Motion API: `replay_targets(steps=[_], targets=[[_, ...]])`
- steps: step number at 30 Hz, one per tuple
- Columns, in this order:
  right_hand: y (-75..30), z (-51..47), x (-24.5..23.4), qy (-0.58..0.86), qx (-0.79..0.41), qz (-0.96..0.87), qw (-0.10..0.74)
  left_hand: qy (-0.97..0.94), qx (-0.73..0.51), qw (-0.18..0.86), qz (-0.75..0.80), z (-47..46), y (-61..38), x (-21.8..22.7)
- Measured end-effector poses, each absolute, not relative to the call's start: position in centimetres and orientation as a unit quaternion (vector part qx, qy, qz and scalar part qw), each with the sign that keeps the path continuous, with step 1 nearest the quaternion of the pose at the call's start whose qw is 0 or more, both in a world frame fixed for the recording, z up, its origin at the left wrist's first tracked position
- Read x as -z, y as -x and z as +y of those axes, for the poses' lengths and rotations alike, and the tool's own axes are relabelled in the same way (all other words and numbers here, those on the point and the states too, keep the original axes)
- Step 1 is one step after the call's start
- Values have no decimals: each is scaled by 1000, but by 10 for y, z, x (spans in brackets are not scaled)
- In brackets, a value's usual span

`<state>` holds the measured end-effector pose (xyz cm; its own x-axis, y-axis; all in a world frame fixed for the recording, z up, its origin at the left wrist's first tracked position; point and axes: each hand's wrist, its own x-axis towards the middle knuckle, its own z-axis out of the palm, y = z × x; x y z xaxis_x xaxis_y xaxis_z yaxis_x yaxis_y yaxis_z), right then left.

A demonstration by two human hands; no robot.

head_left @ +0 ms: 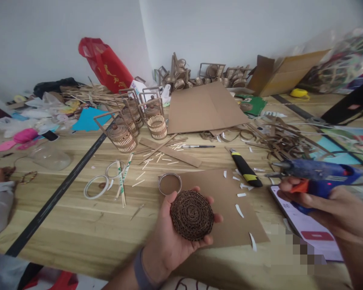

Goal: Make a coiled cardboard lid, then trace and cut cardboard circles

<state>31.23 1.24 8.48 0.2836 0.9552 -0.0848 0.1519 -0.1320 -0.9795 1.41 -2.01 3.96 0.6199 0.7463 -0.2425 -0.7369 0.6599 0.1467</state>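
In my left hand (169, 237) rests a round, dark brown disc of coiled corrugated cardboard (192, 215), its spiral face turned up and my fingers curled around its rim. My right hand (329, 209) grips a blue hot glue gun (326, 177) with an orange trigger, nozzle pointing left. Below the glue gun lies a phone (308, 229) with a lit screen. Under the disc, a flat cardboard sheet (230, 225) carries small white paper scraps. A ring of tape (170, 184) sits just behind my left hand.
A black-and-yellow utility knife (245, 167) lies behind the sheet. Small woven lidded baskets (122, 139) stand back left, near scattered short sticks (160, 157). Brown cardboard strips (278, 139) pile up at right. Another person's sleeve (0, 205) shows at the left edge.
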Motion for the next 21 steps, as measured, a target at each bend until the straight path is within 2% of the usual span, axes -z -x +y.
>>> replay_targets(steps=[4,9,12,16,18,21], targets=[[-312,13,-70,561,-500,-416,513,-34,-422,894,148,-20,-14,-37],[-296,-1,-63,539,-546,-425,481,-160,-485,836,198,-17,-14,-33],[-278,-16,-62,547,-559,-423,458,-357,-526,729,255,-15,-9,-29],[-262,-28,-53,534,-573,-442,438,-620,-514,503,314,-12,0,-29],[-261,-29,-45,521,-582,-442,442,-690,-511,403,318,-10,3,-31],[-268,-23,-31,468,-580,-502,440,-739,-510,313,309,-7,4,-32]])
